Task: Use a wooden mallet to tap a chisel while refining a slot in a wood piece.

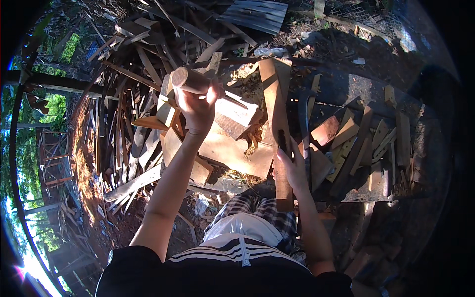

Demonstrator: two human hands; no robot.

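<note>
My left hand [197, 106] is raised over the work area, its fingers wrapped round a thick cylindrical wooden piece [190, 80] with a flat round end. A thin dark strip [236, 99] shows beside that hand, over a sunlit wood block [232, 119]; whether it joins the held piece I cannot tell. To the right, my right hand [296, 171] grips the near part of a long, curved wooden board [273, 96], thumb on top. A dark slot is visible in the board by my fingertips. Its near end reaches my lap.
Wood shavings [254, 138] lie round the block and on a pale flat board [242, 157]. Piled offcuts [143, 64] crowd the left and far left. More short wood pieces [346, 133] lie at right, past a dark curved bar [304, 116]. A corrugated sheet [255, 15] lies at the back.
</note>
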